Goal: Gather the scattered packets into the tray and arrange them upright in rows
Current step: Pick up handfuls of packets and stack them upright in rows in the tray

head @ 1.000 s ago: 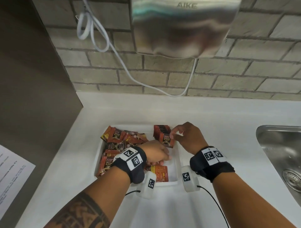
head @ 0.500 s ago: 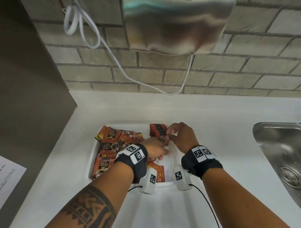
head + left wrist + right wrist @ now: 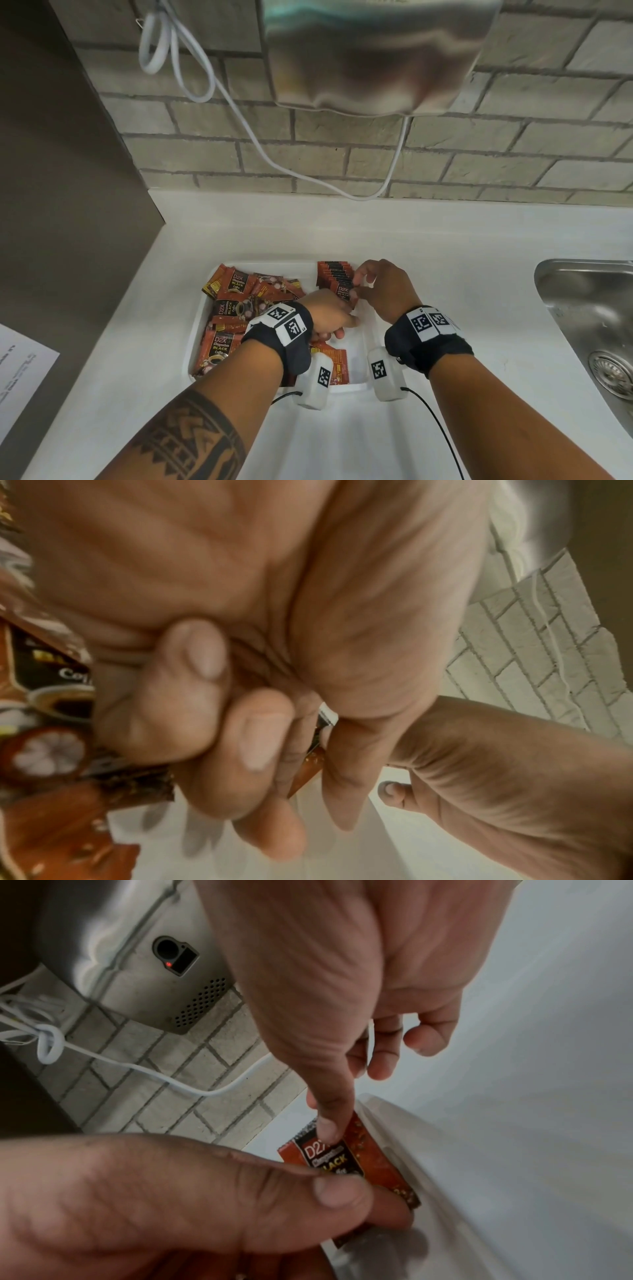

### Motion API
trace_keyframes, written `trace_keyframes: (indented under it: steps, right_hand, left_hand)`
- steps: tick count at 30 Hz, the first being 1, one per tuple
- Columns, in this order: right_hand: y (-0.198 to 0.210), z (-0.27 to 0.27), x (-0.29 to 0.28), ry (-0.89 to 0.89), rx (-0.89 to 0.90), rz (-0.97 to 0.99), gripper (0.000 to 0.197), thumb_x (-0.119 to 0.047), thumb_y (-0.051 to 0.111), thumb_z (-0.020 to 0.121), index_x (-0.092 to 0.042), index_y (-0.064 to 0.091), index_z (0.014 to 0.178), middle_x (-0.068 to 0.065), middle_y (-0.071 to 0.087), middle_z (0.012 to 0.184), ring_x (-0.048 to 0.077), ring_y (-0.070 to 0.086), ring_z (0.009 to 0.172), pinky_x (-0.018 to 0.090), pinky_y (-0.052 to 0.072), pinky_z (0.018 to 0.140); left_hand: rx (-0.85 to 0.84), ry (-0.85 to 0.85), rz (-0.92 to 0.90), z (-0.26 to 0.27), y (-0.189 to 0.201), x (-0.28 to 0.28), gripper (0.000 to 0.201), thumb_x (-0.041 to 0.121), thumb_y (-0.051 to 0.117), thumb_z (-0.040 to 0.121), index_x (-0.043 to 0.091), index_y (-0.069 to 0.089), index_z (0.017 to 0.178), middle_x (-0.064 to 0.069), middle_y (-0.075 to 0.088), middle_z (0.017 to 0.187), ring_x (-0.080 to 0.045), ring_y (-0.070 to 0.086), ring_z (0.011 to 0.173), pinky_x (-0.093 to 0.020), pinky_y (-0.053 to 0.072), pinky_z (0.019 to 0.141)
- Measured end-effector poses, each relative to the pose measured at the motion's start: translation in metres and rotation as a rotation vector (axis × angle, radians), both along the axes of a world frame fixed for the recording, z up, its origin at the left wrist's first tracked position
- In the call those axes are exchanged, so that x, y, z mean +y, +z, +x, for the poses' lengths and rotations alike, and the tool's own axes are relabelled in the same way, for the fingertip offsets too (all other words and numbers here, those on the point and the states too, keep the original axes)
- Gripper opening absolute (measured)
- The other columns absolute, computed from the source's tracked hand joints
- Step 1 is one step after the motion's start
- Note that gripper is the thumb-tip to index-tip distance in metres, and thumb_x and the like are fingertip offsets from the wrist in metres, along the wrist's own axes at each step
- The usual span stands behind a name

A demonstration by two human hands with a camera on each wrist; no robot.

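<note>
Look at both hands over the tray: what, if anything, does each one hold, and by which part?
Both hold the front packet of the upright row: the right hand pinches its top edge, the left hand grips its lower part.

Head view looks down from above; wrist views close, along fingers; all share tray corner.

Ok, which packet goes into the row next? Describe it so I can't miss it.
Start at the white tray on the counter, left of the steel sink. At the near end of the upright row along its right side, the front packet shows its D2X face, pinched by both hands; the loose packets lie flat.
</note>
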State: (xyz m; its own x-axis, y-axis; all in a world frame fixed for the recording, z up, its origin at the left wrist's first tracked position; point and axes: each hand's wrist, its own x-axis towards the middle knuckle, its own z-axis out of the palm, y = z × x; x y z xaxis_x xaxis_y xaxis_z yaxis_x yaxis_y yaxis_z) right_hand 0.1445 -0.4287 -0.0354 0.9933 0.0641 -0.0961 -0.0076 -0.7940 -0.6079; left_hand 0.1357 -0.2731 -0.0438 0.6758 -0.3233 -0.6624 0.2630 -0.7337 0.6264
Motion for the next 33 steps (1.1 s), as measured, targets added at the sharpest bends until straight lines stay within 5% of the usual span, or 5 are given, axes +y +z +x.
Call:
trace_keyframes:
  steps: [12,17,22,28,33]
  right_hand:
    - [0.008,-0.008,-0.012,0.019,-0.003,-0.026,0.017,-0.019,0.077,0.082,-0.030,0.063,0.083,-0.010,0.051,0.088,0.005,0.049,0.076,0.015,0.033,0.061]
    - [0.026,-0.031,-0.016,0.006,-0.004,0.055,0.017,-0.019,0.073,0.085,-0.032,0.063,0.079,-0.011,0.058,0.081,0.007,0.054,0.071,0.011,0.037,0.057]
    - [0.042,-0.069,0.012,0.164,0.175,0.188,0.006,-0.024,0.075,0.086,-0.024,0.070,0.089,-0.011,0.068,0.084,0.000,0.061,0.076,0.018,0.043,0.069]
    - [0.031,-0.073,0.060,0.320,0.342,-0.180,0.038,-0.023,0.075,0.085,-0.019,0.064,0.122,-0.003,0.062,0.121,0.016,0.058,0.113,0.029,0.049,0.095]
    - [0.016,-0.069,0.077,0.310,0.367,-0.386,0.053,-0.014,0.074,0.084,-0.010,0.053,0.133,0.009,0.062,0.127,0.025,0.058,0.117,0.030,0.049,0.095]
  left_hand:
    - [-0.068,-0.064,0.040,-0.011,0.027,0.007,0.040,0.037,0.058,0.101,0.013,0.063,0.133,-0.002,0.070,0.086,-0.012,0.047,0.052,-0.021,0.041,0.048]
    - [-0.285,-0.076,0.100,-0.021,0.042,0.039,0.024,0.021,0.058,0.099,0.018,0.070,0.119,0.004,0.073,0.094,-0.014,0.067,0.083,-0.023,0.052,0.073]
    - [-0.436,-0.127,0.274,-0.021,0.042,0.065,0.026,0.014,0.057,0.099,0.018,0.074,0.117,0.001,0.069,0.126,-0.019,0.062,0.114,-0.028,0.047,0.097]
    - [-0.482,-0.241,0.351,-0.022,0.034,0.072,0.032,0.010,0.055,0.098,0.020,0.072,0.123,-0.001,0.065,0.131,-0.021,0.061,0.117,-0.033,0.049,0.101]
    - [-0.519,-0.517,0.437,-0.027,0.027,0.068,0.053,0.006,0.056,0.095,0.018,0.051,0.147,-0.008,0.047,0.149,-0.029,0.046,0.134,-0.040,0.038,0.113]
